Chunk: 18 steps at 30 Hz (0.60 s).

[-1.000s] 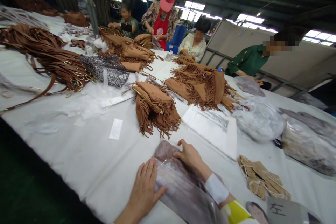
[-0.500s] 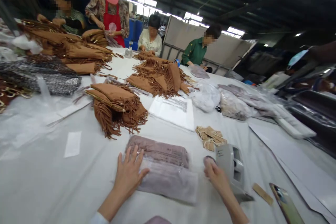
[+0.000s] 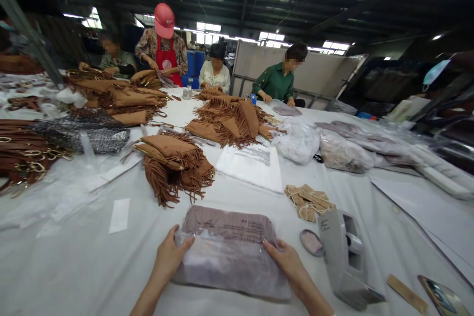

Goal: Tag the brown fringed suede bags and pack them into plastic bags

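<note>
A mauve cloth pouch in a clear plastic bag (image 3: 229,256) lies in front of me, with dark print on its upper part. My left hand (image 3: 173,252) grips its left edge, thumb on top. At the opposite edge my right hand (image 3: 283,256) pinches the bag, thumb on top and fingers at the side. Just right of that hand lies a small round dish (image 3: 311,243) with a pinkish inside. Next to it stands a grey tape dispenser (image 3: 344,256) with a handwritten mark on its side.
Brown fringed bags (image 3: 177,163) are piled ahead, with more behind. Tan tags with strings (image 3: 309,201) lie near the dispenser. White printed sheets (image 3: 250,165) and stuffed plastic bags (image 3: 346,150) lie beyond. A phone (image 3: 446,296) is at lower right. Several co-workers (image 3: 279,79) stand across the table.
My right hand has left the round dish beside the dispenser and moved left onto the bag's right edge. My left hand went from lying flat on the bag to gripping its left edge.
</note>
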Each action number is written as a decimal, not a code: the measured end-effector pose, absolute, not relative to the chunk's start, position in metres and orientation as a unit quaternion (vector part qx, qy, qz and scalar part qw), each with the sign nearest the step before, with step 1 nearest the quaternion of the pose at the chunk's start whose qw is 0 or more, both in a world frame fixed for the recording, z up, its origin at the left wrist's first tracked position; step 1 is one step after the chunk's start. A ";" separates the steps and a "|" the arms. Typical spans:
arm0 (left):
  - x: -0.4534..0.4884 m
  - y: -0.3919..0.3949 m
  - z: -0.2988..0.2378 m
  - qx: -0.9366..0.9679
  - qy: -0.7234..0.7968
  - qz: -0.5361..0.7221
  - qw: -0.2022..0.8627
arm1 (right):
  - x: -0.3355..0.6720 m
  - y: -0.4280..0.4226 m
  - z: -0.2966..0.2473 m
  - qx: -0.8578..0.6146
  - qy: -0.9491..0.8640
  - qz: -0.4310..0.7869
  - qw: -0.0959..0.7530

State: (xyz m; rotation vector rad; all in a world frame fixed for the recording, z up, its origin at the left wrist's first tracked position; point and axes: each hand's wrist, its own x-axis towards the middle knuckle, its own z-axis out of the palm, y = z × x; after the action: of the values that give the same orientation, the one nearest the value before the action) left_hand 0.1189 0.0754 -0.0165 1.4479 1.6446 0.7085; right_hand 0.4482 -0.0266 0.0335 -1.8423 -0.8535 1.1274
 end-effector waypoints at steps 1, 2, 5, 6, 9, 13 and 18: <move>0.118 0.076 -0.012 0.556 0.628 0.285 0.463 | 0.448 -0.028 0.033 -0.722 -0.322 0.458 0.406; 0.118 0.075 -0.007 0.539 0.596 0.293 0.518 | 0.449 -0.030 0.033 -0.723 -0.315 0.459 0.409; 0.119 0.071 0.003 0.502 0.526 0.312 0.612 | 0.449 -0.035 0.031 -0.735 -0.310 0.441 0.412; 0.120 0.069 0.005 0.494 0.529 0.317 0.613 | 0.450 -0.035 0.031 -0.735 -0.307 0.442 0.412; 0.120 0.062 0.007 0.476 0.564 0.330 0.588 | 0.451 -0.033 0.028 -0.719 -0.286 0.470 0.424; 0.118 0.058 0.016 0.468 0.599 0.342 0.552 | 0.454 -0.029 0.030 -0.645 -0.209 0.575 0.458; 0.124 0.065 0.029 0.487 0.639 0.317 0.504 | 0.445 -0.037 0.042 -0.536 -0.201 0.677 0.462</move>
State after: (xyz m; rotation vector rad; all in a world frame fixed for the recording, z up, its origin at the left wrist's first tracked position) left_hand 0.1241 0.0647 0.0290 1.1745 1.5431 0.7645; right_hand 0.4453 -0.0373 0.0421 -1.3178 -0.4931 1.6654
